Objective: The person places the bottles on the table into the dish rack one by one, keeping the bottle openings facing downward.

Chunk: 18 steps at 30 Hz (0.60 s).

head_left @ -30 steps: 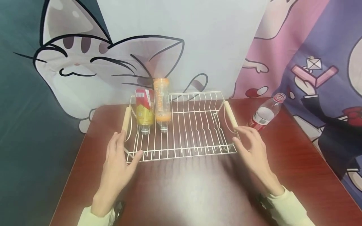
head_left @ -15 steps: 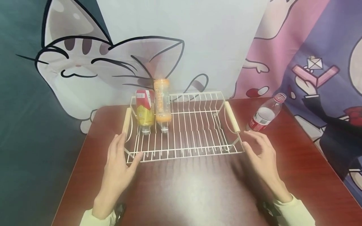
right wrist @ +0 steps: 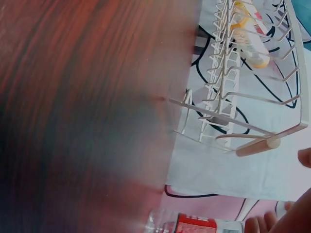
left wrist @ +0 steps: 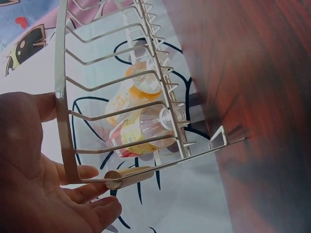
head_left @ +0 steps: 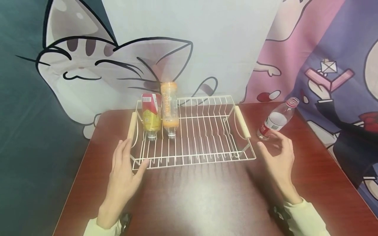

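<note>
A white wire dish rack (head_left: 203, 159) with two pale wooden handles stands on the table. In its left part, a bottle with a red and yellow label (head_left: 151, 113) and a clear bottle with orange bands (head_left: 169, 108) lean neck down side by side. My left hand (head_left: 122, 178) rests at the rack's front left corner, thumb and fingers spread on either side of it. A clear plastic bottle with a red and white label (head_left: 274, 121) stands right of the rack. My right hand (head_left: 280, 162) is beside its base, fingers apart; whether they touch it I cannot tell.
The reddish-brown table (head_left: 198, 200) extends in front of the rack and to its right. A printed cartoon cloth (head_left: 212, 49) hangs close behind the rack. The right handle (head_left: 242, 122) lies between the rack and the red-labelled bottle.
My right hand has moved off the rack's right side, rightward to the red-labelled bottle. The left hand stays at the rack's corner. The rack and bottles have not visibly moved.
</note>
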### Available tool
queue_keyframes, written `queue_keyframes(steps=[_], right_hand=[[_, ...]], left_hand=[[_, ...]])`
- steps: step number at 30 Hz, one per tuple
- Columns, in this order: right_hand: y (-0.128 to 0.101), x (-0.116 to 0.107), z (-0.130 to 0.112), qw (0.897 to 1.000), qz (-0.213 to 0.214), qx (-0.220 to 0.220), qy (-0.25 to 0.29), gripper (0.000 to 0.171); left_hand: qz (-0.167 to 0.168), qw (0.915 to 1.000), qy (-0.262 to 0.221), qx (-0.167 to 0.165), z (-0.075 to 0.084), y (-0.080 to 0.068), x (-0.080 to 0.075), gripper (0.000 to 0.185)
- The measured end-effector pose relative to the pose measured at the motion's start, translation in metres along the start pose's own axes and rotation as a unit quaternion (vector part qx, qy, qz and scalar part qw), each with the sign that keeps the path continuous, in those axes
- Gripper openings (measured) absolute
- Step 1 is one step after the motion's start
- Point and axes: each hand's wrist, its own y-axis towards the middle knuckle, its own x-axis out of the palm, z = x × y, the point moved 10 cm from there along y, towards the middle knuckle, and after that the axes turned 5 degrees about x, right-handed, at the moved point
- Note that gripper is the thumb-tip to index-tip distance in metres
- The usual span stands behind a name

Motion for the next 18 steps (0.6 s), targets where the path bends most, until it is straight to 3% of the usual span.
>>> queue_keyframes(steps=[3,7,12,18], right_hand=[[0.006,-0.006,0.012,0.998,0.037,0.048,0.016,0.067],[0.019,-0.006,0.030,0.993,0.054,0.104,0.017,0.077],[0.040,0.002,0.052,0.987,0.036,0.159,-0.008,0.091],[0.060,0.011,0.074,0.982,0.015,0.186,-0.044,0.102]], left_hand=[[0.000,1.0000,-0.001,0.005,0.002,0.000,0.000,0.089],[-0.010,0.9999,0.007,0.001,0.001,-0.001,0.001,0.092],[-0.030,0.9992,0.023,-0.015,-0.002,-0.003,0.005,0.098],[-0.049,0.9977,0.040,-0.024,-0.003,-0.004,0.008,0.109]])
